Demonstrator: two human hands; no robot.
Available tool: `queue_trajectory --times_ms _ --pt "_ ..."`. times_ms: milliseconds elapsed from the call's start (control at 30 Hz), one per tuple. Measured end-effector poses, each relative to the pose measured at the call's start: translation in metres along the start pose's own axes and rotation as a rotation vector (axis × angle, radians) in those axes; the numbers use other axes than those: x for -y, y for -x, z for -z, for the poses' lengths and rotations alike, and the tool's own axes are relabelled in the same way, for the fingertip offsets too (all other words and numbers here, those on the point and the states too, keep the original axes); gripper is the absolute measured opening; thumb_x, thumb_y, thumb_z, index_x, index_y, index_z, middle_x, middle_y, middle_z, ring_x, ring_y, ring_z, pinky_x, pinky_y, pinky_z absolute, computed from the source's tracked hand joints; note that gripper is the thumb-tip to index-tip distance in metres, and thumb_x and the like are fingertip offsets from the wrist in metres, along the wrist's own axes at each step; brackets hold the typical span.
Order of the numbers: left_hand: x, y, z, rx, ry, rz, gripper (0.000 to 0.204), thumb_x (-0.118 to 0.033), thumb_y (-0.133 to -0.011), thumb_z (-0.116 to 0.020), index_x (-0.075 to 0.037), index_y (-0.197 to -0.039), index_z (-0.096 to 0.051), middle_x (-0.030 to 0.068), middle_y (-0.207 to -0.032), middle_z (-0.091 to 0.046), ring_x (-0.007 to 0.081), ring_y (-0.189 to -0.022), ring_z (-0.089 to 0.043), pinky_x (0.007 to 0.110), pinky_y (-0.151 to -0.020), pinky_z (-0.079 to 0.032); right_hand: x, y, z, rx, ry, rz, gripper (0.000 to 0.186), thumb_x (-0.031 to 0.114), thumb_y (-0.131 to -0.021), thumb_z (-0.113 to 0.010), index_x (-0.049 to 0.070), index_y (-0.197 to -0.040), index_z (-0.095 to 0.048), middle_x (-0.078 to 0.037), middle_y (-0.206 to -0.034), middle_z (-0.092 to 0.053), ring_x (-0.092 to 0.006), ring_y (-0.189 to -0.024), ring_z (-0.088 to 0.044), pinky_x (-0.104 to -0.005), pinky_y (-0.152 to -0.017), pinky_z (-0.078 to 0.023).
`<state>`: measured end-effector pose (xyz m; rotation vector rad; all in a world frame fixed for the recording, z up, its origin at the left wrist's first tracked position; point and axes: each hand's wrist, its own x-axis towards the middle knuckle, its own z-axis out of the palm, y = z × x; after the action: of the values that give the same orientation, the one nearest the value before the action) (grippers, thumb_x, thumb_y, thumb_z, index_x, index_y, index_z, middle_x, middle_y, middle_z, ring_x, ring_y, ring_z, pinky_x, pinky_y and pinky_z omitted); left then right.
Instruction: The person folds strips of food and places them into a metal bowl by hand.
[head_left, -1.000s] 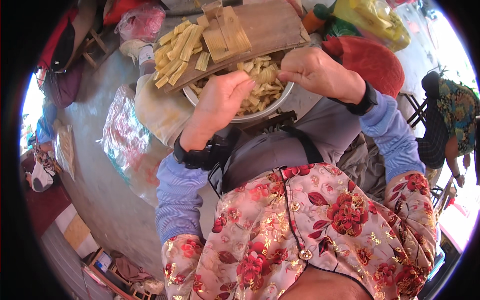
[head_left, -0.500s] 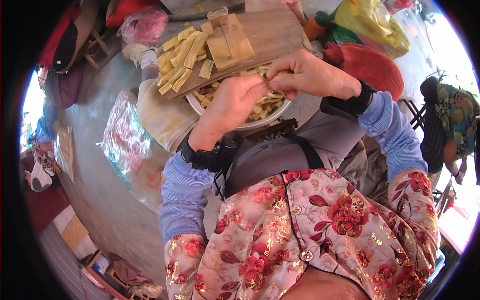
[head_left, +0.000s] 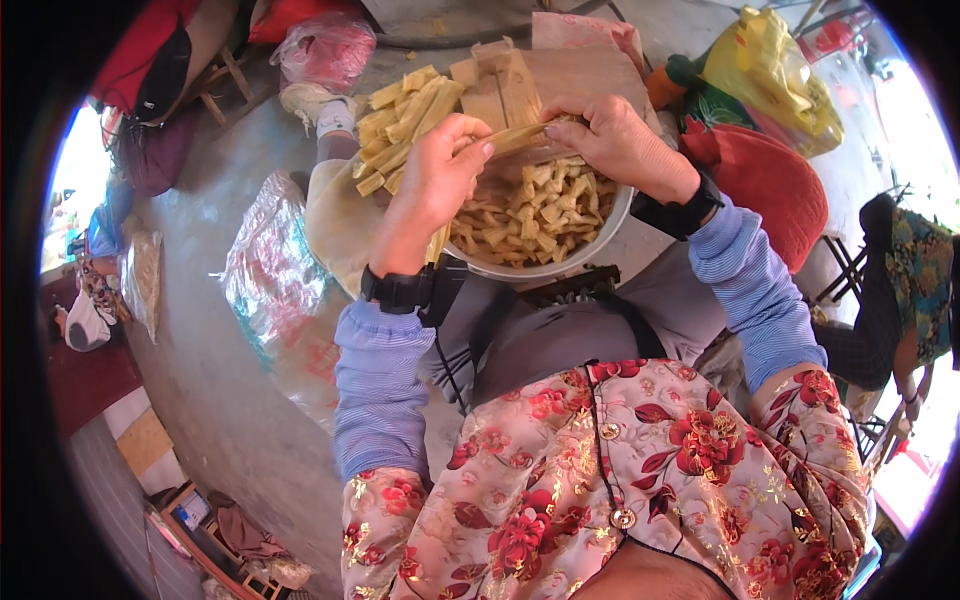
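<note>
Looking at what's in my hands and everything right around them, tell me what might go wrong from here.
The thin yellow fibrous strip spanning the left hand and right hand might tear if pulled too hard.

The loose yellow strips piled on the left part of the flat brown wooden board could slide off if it is bumped.

Pale yellow pieces lie close to the near rim of the round white basin, so a knock might spill some.

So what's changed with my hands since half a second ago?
Your left hand and right hand, close together then, have moved apart; a yellow strip now shows between them, pinched by the right. The bowl of short pieces stays below; the board still bears its strip pile.
</note>
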<state>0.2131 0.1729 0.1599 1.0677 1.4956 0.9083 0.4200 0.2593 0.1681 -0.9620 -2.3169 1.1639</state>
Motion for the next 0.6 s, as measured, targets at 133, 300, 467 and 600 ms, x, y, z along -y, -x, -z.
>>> queue_trajectory --times_ms 133,300,467,600 --pt "0.011 -0.022 0.008 -0.055 0.004 -0.073 0.008 -0.009 -0.091 -0.056 -0.005 -0.098 -0.057 -0.0040 -0.069 -0.051 0.0014 -0.052 -0.039 0.018 -0.043 -0.028 -0.002 -0.015 -0.006 -0.073 0.060 -0.002 0.019 0.015 -0.086 -0.060 0.000 -0.098 -0.062 -0.013 -0.068 -0.059 -0.0141 -0.062 -0.054 -0.0295 -0.062 -0.046" --pt "0.019 -0.043 0.013 -0.101 -0.034 -0.109 0.007 -0.009 -0.090 -0.058 -0.003 -0.092 -0.059 -0.0019 -0.071 -0.056 0.0036 -0.057 -0.047 0.020 -0.049 -0.036 -0.012 -0.026 -0.013 -0.160 0.112 0.128 0.017 0.015 -0.085 -0.060 0.002 -0.096 -0.063 -0.015 -0.068 -0.059 -0.0233 -0.060 -0.057 -0.0333 -0.059 -0.046" --pt "0.028 -0.051 0.003 -0.449 -0.775 -0.347 0.017 -0.013 -0.084 -0.061 0.003 -0.090 -0.061 0.0123 -0.071 -0.062 0.0178 -0.065 -0.059 0.031 -0.061 -0.045 -0.040 -0.025 -0.012 -0.075 0.478 0.296 0.016 0.014 -0.083 -0.060 0.002 -0.094 -0.062 -0.015 -0.081 -0.064 -0.0309 -0.068 -0.061 -0.0355 -0.059 -0.048" --pt "0.024 -0.019 -0.002 -0.339 -0.320 -0.335 0.016 -0.011 -0.086 -0.058 0.002 -0.095 -0.059 0.0099 -0.072 -0.062 0.0179 -0.060 -0.058 0.032 -0.058 -0.047 -0.020 -0.004 -0.005 -0.015 -0.143 0.065 0.027 0.007 -0.081 -0.061 0.000 -0.107 -0.061 -0.007 -0.086 -0.066 -0.0177 -0.068 -0.062 -0.0306 -0.061 -0.050"
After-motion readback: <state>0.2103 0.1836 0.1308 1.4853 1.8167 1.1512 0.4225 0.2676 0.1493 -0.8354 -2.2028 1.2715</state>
